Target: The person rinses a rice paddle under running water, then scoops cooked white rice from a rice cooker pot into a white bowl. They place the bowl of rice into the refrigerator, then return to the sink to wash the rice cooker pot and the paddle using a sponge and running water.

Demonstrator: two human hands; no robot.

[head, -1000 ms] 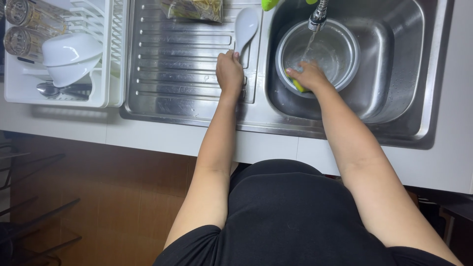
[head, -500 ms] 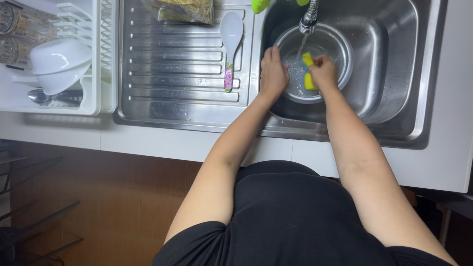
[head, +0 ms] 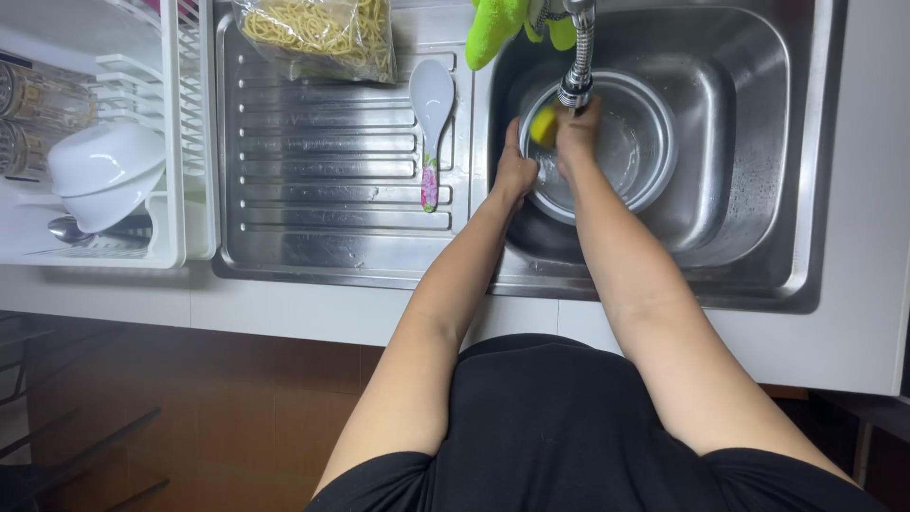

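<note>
Left hand [head: 515, 171] grips upright steel pot [head: 645, 142] rim; right hand [head: 574, 133] presses yellow sponge [head: 543, 123] inside.

A white rice paddle [head: 431, 123] with a flowered handle lay on the ribbed steel draining board [head: 322, 237], its scoop end pointing away from the person. Beyond it, at the far edge of the board, sat a clear bag of yellow noodles [head: 318, 33]. A bright green cloth [head: 498, 27] hung over the sink's far rim. To the left stood a white dish rack [head: 180, 190] holding stacked white bowls [head: 102, 175], drinking glasses [head: 43, 109] and a metal spoon [head: 71, 229].
</note>
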